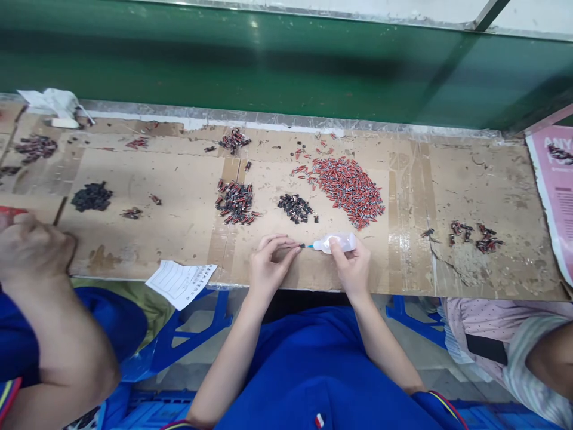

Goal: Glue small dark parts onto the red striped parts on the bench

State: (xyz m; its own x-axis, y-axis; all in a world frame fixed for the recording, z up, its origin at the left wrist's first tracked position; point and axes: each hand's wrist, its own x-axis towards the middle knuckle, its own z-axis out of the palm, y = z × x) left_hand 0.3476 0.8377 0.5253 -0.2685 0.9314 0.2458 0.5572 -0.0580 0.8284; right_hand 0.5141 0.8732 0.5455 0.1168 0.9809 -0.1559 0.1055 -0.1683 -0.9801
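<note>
Between the thumb and fingertips of my left hand (274, 260) is a small black part (302, 245). My right hand (352, 263) is closed round a translucent squeeze bottle (335, 242), which lies nearly level with its blue nozzle tip (310, 246) pointing left, at or very close to the black part. Beyond my hands are a pile of small black parts (295, 209) and, to its right, a large heap of small red parts (351, 191). A pile of joined red-and-black pieces (235, 202) lies further left.
The cardboard-covered bench (179, 239) runs left to right below a green wall (268, 71). A paper slip (181, 282) overhangs the front edge. A co-worker's hand (31, 248) is at the left, another person sits at the right. More small pieces (487, 239) lie at the right.
</note>
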